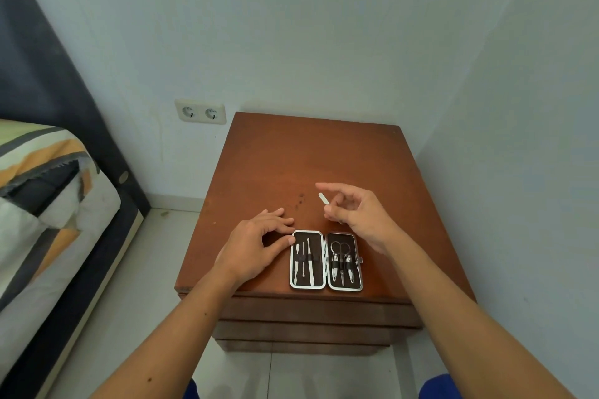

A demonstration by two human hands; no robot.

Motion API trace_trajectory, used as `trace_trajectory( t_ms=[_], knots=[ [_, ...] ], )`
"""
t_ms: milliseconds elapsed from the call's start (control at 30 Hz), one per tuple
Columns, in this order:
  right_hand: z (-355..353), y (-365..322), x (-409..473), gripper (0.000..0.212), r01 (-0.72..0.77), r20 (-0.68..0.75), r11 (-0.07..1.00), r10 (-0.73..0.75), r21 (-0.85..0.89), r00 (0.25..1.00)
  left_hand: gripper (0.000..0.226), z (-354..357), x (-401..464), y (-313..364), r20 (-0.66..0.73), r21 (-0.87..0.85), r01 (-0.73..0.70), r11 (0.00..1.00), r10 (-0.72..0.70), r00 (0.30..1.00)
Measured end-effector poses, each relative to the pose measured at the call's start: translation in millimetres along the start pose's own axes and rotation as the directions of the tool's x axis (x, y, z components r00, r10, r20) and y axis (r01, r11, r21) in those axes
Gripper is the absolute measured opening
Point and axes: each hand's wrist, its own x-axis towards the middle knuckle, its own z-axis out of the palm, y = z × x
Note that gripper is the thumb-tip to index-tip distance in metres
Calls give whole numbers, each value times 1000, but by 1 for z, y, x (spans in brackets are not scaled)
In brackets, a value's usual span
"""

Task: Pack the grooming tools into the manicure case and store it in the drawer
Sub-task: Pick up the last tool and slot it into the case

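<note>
The manicure case (325,285) lies open flat near the front edge of the brown nightstand (291,155). Its left half holds three slim metal tools under a strap; its right half holds scissors and clippers. My left hand (256,243) rests on the tabletop with its thumb touching the case's upper left corner. Just behind the case's right half, my right hand (359,217) pinches a thin white nail file (323,198) between thumb and fingers, the file pointing up and left above the wood.
Drawer fronts (311,321) stack below the nightstand top, all closed. A bed with a striped cover (48,204) stands to the left, with a double wall socket (201,112) behind. Walls close in at the back and right.
</note>
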Motion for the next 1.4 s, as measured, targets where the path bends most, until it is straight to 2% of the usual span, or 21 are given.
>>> trace_trajectory(
  t_ms=[200,433,700,867,1033,1233,1400],
  knots=[
    [3,5,-3,29,-5,-48,999,3,-37,999,22,-1,0,2,5,1,17,1000,-17,1000],
    [14,11,-11,30,-19,-62,998,15,-62,998,21,-1,0,2,3,2,10,1000,-10,1000],
    [24,21,-18,32,31,-52,963,-46,-269,998,22,0,0,1,2,5,7,1000,-7,1000],
    [22,22,-21,37,70,-52,914,-99,-400,994,24,-1,-1,2,1,13,3,1000,-3,1000],
    [17,16,-29,41,111,25,820,-117,-561,993,22,0,-1,1,-2,5,2,1000,-2,1000],
    [12,18,-44,62,160,172,739,-61,-654,983,21,0,0,2,-2,-5,3,1000,-3,1000],
    [14,16,-48,70,166,172,721,-65,-673,983,23,0,-1,2,3,10,10,1000,-10,1000]
  ],
)
